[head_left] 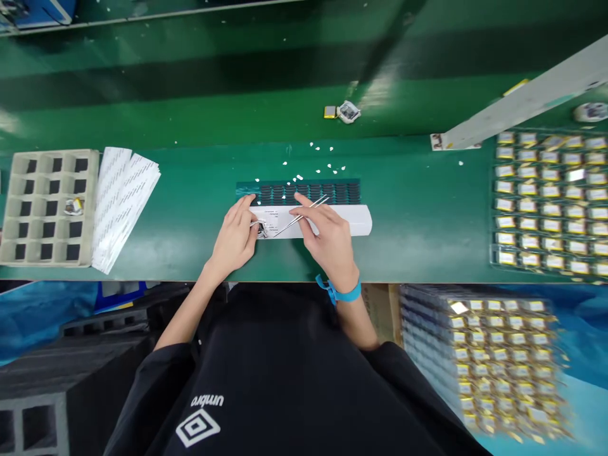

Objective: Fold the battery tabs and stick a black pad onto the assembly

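My right hand pinches a pair of metal tweezers, whose tips slant down to the left over a white printed strip. At the strip's left end, my left hand is closed at a small electronic part with a pale rim, its fingertips against the part's edge. The part's details are too small to make out. Just behind the strip lies a dark sheet with rows of black pieces, partly covered by the strip and my fingers.
A compartment tray and white paper strips lie left. White bits are scattered behind the dark sheet, near a small battery and round part. Trays of batteries stand right, by a slanted white post.
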### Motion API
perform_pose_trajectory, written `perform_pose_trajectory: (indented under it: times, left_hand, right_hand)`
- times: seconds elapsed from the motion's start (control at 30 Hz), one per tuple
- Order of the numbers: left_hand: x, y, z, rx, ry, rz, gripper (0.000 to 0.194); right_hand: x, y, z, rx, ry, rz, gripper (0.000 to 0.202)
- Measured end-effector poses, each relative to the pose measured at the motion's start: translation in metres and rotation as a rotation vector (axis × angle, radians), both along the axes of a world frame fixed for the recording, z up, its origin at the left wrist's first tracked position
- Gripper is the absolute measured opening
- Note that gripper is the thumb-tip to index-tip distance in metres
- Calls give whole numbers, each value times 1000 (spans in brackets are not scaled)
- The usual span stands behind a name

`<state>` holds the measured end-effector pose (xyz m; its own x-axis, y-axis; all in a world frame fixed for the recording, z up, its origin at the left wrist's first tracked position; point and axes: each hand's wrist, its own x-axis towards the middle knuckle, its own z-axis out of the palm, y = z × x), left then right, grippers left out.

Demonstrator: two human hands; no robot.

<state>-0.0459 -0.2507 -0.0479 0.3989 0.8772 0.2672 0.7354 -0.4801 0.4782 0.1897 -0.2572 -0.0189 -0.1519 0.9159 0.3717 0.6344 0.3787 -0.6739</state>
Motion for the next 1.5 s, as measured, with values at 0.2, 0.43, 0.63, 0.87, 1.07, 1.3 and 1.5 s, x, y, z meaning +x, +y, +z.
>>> perform_pose_trajectory:
  times: [0.2,0.43,0.63,0.87,1.07,1.3,1.5]
  left_hand:
    - [13,-27,2,4,9,50,13]
    - [28,-53,3,-7,12,117,10]
    - [22,-58,14,92,-39,38,5]
    - [23,-69,13,61,-88,-61,4]
    - [25,-69,13,37,-113,-9,4]
    - [33,-69,20,-51,-128,84,7]
    - [32,-64,20,-34,-112,-23,9]
  right_hand:
    - [4,-20,-13,-255,-17,-63,18]
    - [15,-39,-10,-287,35,-43,20]
    - [19,-29,-11,-206,31,-38,35]
    - [10,-11,-1,-55,140,68,34]
    - [-3,-2,-7,-468,517,-66,48]
    - [-10,4,-12,-599,658,-179,59]
    - [-12,6,-8,-651,676,-199,59]
